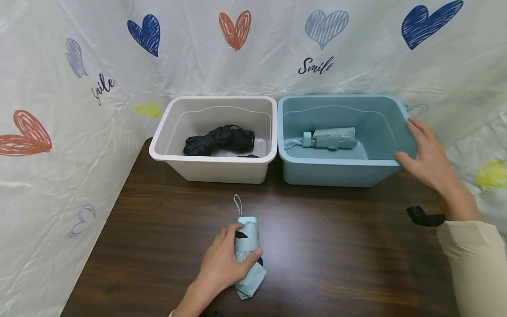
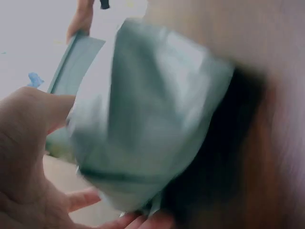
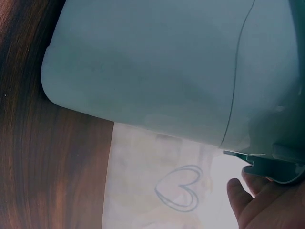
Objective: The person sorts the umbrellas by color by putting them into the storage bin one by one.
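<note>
A light blue folding umbrella [image 1: 248, 246], furled and strapped, lies on the dark table, its wrist loop toward the bins. My left hand [image 1: 225, 259] grips it, thumb on its right side and fingers on its left. In the left wrist view the blurred umbrella [image 2: 147, 109] fills the middle, in front of the left hand [image 2: 28, 138]. Over at the blue bin [image 1: 325, 174], my right hand [image 1: 429, 160] rests on the rim at the right front corner, fingers extended. A second light blue folding umbrella [image 1: 334, 138] lies inside that bin.
Left of the blue bin, nearly touching it, stands a white bin [image 1: 214, 169] with black bundled fabric items [image 1: 222, 140] inside. A white sheet printed with hearts [image 1: 237, 66] hangs behind the bins and along the left side. A black strap [image 1: 425, 217] hangs at the right wrist.
</note>
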{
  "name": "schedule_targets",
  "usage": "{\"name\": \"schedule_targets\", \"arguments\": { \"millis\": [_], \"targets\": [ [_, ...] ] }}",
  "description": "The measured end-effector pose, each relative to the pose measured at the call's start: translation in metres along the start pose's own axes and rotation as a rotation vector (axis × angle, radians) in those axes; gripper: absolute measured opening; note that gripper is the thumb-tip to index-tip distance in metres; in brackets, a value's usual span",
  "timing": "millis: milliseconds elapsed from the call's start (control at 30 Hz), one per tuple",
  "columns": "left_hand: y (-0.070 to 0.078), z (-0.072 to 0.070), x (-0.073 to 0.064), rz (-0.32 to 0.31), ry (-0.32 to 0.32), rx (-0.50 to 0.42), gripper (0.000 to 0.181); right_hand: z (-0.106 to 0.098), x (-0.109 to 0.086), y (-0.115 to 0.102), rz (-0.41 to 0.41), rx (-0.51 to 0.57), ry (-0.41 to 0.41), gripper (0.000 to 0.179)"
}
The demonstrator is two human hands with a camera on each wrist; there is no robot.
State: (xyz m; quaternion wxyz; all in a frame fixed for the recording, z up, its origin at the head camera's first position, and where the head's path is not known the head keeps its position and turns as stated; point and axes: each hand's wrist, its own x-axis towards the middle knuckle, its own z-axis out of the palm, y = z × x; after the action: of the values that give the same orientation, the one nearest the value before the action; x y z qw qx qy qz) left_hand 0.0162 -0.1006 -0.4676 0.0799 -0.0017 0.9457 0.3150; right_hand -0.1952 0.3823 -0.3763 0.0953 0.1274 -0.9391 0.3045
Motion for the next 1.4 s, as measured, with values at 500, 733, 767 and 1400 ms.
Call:
{"name": "schedule_targets", "arguments": {
  "millis": [500,733,767,1400],
  "targets": [
    [0.016,0.024,-0.006,-0.11,0.116,0.009,0.105,-0.002,-0.006,0.003,0.002,-0.012,0.001,0.082],
    [0.019,0.024,-0.007,-0.121,0.158,0.028,0.093,0.0,-0.004,0.003,0.011,-0.013,-0.006,0.083],
    [0.019,0.023,-0.006,-0.124,0.165,0.025,0.091,0.0,-0.003,0.003,0.008,-0.012,-0.005,0.083],
    [0.015,0.013,-0.007,-0.191,0.116,-0.033,0.089,-0.002,-0.001,-0.002,0.008,-0.011,-0.008,0.083]
  ]
}}
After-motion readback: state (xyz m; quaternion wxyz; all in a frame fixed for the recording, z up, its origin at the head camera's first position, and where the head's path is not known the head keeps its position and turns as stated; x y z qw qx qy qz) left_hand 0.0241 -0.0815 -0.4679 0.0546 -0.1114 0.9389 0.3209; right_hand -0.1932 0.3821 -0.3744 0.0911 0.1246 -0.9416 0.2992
